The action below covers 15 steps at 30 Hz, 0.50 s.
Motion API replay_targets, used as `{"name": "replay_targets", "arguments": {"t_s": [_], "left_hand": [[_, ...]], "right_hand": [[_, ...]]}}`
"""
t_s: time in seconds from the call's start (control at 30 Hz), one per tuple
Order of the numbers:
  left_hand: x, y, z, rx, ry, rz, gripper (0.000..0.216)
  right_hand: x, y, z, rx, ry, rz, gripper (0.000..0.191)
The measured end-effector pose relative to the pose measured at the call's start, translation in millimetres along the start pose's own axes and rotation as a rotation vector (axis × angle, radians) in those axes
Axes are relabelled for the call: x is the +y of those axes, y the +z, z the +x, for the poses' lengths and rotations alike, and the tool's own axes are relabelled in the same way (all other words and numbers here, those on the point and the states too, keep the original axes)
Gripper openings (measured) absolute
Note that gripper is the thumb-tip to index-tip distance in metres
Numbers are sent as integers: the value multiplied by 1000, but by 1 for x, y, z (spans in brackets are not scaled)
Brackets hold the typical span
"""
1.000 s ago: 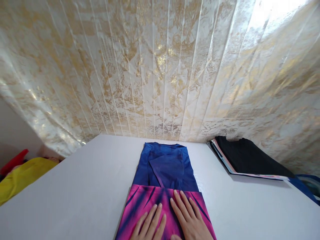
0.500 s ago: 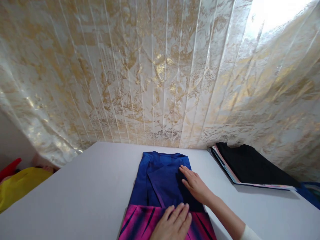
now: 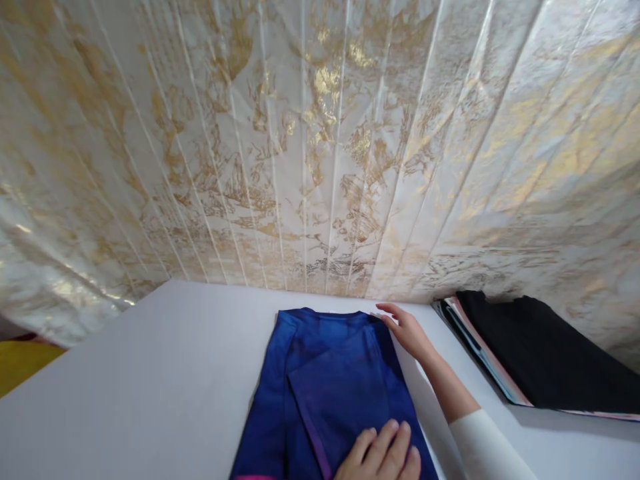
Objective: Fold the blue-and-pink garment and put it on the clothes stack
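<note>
A blue folded shirt [image 3: 333, 373] lies flat on the white table, its shoulder end toward the wall. A folded-in flap with a purple edge [image 3: 311, 427] crosses its middle. A sliver of pink fabric [image 3: 253, 477] shows at the bottom edge. My left hand [image 3: 380, 457] rests palm down on the lower part of the shirt, fingers stretched out; its wrist is out of view. At the shirt's upper right corner is my right hand [image 3: 407, 333], fingers extended and apart. I cannot tell whether its fingertips touch the fabric.
A stack of folded clothes with a black garment [image 3: 545, 360] on top lies at the right of the table [image 3: 175, 380]. Behind the table hangs a gold-and-white patterned sheet [image 3: 300, 167]. Something yellow [image 3: 27, 363] is beyond the left edge.
My right hand has moved from the shirt's middle up to its upper right corner. My left hand now lies on blue fabric. The view has shifted closer, and most of the pink part is out of frame.
</note>
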<state>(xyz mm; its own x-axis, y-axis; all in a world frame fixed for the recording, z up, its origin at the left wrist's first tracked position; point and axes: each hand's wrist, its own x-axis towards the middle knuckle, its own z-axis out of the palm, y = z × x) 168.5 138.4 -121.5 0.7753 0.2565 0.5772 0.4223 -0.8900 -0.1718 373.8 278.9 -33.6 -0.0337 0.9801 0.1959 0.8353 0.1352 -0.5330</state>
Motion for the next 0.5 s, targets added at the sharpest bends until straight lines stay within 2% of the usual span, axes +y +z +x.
{"name": "replay_targets", "arguments": {"t_s": [0.1,0.17,0.27,0.37,0.5], "left_hand": [[-27,-13,17,-90,-8,-37,36],[-36,-11,24,-161,-45,-60,39],[-37,1,26,-149,-89,-27,39],[-32,8,21,-138,-124,-18,40],[-32,-2,21,-278,-154,-160,50]], "right_hand": [[7,0,19,-2,39,-48,33],[7,5,29,-32,26,-72,24],[4,14,39,-67,19,-95,12],[3,19,41,-79,38,-110,9],[4,19,40,-48,59,-137,6]]}}
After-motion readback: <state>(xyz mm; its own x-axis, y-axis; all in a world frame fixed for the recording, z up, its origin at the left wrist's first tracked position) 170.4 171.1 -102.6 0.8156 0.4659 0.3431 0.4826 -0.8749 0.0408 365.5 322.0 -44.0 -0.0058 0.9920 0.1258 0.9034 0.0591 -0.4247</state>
